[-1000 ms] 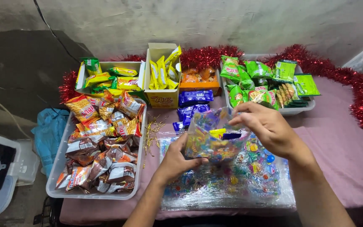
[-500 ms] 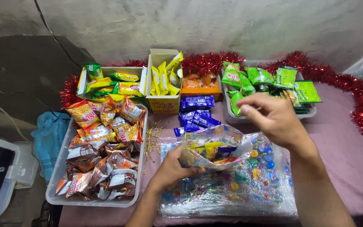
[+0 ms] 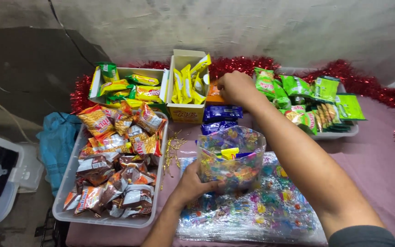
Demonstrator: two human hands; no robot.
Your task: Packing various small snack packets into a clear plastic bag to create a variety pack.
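My left hand point(image 3: 196, 185) grips the lower left side of a clear plastic bag point(image 3: 232, 160) that stands open and upright, filled with mixed colourful sweets and a yellow and blue packet. The bag rests on a flat sheet of wrapped candies point(image 3: 252, 210). My right hand point(image 3: 235, 88) reaches far over the table, fingers curled down onto an orange box of snacks point(image 3: 214, 95) beside the yellow carton point(image 3: 186, 87). Whether it holds anything I cannot see. Blue wrapped bars point(image 3: 222, 113) lie just below that hand.
A white tray point(image 3: 69, 183) of red, orange and brown snack packets sits left. A box of yellow and green packets point(image 3: 129, 87) is behind it. A tray of green packets point(image 3: 316, 100) stands right. Red tinsel point(image 3: 389, 100) edges the pink table. A blue cloth point(image 3: 56, 142) and white bin point(image 3: 1, 183) are far left.
My right hand left the bag's mouth and moved up and left to the orange box at the back. The bag now stands upright, held by my left hand alone.
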